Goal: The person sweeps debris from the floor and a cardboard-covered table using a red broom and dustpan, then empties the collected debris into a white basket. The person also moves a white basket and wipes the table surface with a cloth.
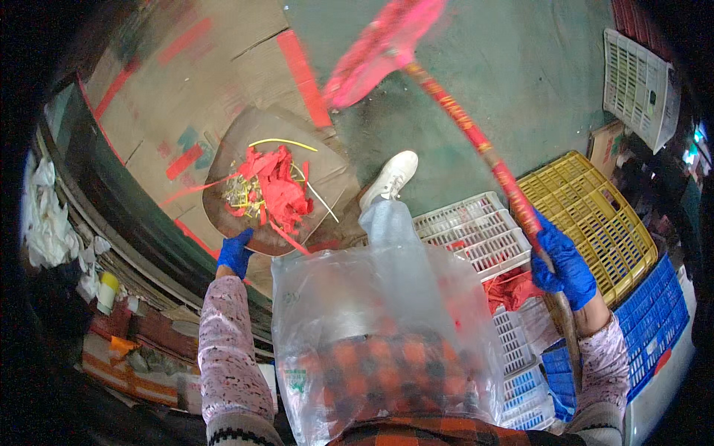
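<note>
My left hand (pixel 235 253), in a blue glove, grips the near left edge of a brown board or shallow tray (pixel 228 167). On it lie crumpled red scraps (pixel 284 189), a tangle of yellowish strips (pixel 245 195), a yellow strip (pixel 284 144) and a white strip (pixel 321 198). My right hand (pixel 563 267), also blue-gloved, is closed around the red-wrapped handle (pixel 468 128) of a broom. Its pink head (pixel 385 50), blurred, is at the top, beyond the board and to its right. Whether the broom head touches the floor cannot be told.
Flattened cardboard (pixel 184 83) with red tape lies at the left, beside green floor (pixel 502 72). White (pixel 474 228), yellow (pixel 591 217) and blue (pixel 652 323) plastic crates stand at the right. Another white crate (pixel 638 83) is farther off. My white shoe (pixel 393 175) is near the board.
</note>
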Motion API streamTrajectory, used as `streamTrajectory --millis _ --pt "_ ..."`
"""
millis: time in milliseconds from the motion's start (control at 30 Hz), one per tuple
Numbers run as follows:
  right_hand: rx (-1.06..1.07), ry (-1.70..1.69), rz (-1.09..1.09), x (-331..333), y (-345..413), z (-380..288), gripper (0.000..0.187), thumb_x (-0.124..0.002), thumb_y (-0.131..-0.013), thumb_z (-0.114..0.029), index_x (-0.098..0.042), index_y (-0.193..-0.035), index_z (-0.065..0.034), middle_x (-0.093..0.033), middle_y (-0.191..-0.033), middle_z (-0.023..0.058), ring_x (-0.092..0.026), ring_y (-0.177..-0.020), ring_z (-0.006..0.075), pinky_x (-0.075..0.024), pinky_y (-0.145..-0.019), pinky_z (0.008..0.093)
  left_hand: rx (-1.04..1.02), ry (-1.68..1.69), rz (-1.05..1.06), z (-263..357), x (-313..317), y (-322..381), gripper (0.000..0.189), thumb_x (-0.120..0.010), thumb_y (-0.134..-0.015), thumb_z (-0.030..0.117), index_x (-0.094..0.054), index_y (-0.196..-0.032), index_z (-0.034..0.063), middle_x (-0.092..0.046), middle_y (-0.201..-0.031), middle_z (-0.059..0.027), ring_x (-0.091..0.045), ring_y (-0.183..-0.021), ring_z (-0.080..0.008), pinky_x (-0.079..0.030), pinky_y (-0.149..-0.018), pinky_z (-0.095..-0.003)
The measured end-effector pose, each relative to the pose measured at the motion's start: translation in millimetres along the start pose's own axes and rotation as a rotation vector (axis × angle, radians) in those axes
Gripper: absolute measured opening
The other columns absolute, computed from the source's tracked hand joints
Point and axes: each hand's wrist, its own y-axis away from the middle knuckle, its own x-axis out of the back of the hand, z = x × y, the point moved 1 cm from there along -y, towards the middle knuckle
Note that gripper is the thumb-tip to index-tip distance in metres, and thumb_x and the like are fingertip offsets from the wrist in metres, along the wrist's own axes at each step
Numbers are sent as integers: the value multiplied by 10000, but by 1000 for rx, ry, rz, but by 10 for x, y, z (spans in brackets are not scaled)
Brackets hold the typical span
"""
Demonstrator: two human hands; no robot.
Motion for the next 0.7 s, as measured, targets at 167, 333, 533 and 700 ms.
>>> streamTrajectory --millis 167,333,533,700 --pt "5 188 -220 -89 -385 -221 532 -498 -920 -305 -314 -1395 -156 -441 -589 -38 -384 -432 57 -298 -372 188 -31 46 -25 42 130 38 229 -621 -823 163 -617 -1017 42 -645 -948 -93 -623 -830 -225 -504 -693 -331" --pt "15 512 11 688 -211 -453 495 -492 -924 -300 -359 -1371 -134 -490 -594 -31 -453 -444 56 -338 -375 189 -2 2 -15 335 40 116 406 -633 -788 72 -513 -1176 73 -610 -1048 -92 -613 -885 -252 -510 -774 -377" --pt "136 451 63 784 242 -658 473 -463 -941 -282 -350 -1374 -129 -482 -583 -30 -431 -418 59 -320 -356 200 -194 -499 -94 584 -628 -281 232 -603 -814 151 -597 -1002 15 -648 -919 -92 -625 -779 -232 -504 -680 -388" --pt "395 656 274 438 254 -919 465 -434 -952 -239 -324 -1394 -150 -472 -584 -48 -413 -439 32 -313 -395 182 -368 -540 -268 804 -1177 -501 244 -564 -840 148 -600 -1011 -22 -644 -948 -128 -637 -782 -258 -520 -667 -373"
